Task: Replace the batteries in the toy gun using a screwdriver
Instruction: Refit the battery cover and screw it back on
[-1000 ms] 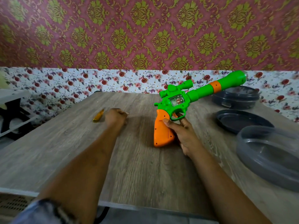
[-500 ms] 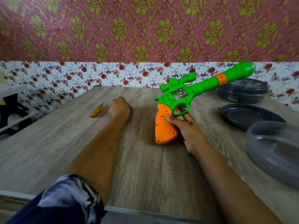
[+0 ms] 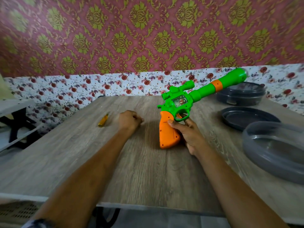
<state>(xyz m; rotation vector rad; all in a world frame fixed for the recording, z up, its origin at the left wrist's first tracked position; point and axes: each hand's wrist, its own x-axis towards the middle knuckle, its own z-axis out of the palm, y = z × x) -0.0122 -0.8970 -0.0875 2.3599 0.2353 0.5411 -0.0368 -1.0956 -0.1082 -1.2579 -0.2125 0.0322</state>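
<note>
The toy gun has a green body and barrel and an orange handle. It stands on its handle's butt on the wooden table, with the barrel slanting up to the right. My right hand grips the orange handle from the right, thumb across its side and a finger by the trigger guard. My left hand rests on the table as a curled fist, and nothing shows in it. A small yellow-handled screwdriver lies just left of that fist, apart from it.
At the right stand a dark lidded round container, a dark shallow lid and a grey translucent bowl near the table's right edge. A white shelf sits off the table's left side. The wall runs behind the table.
My left fist has slid a little to the right, away from the screwdriver. The right hand keeps its hold on the gun, which stays upright.
</note>
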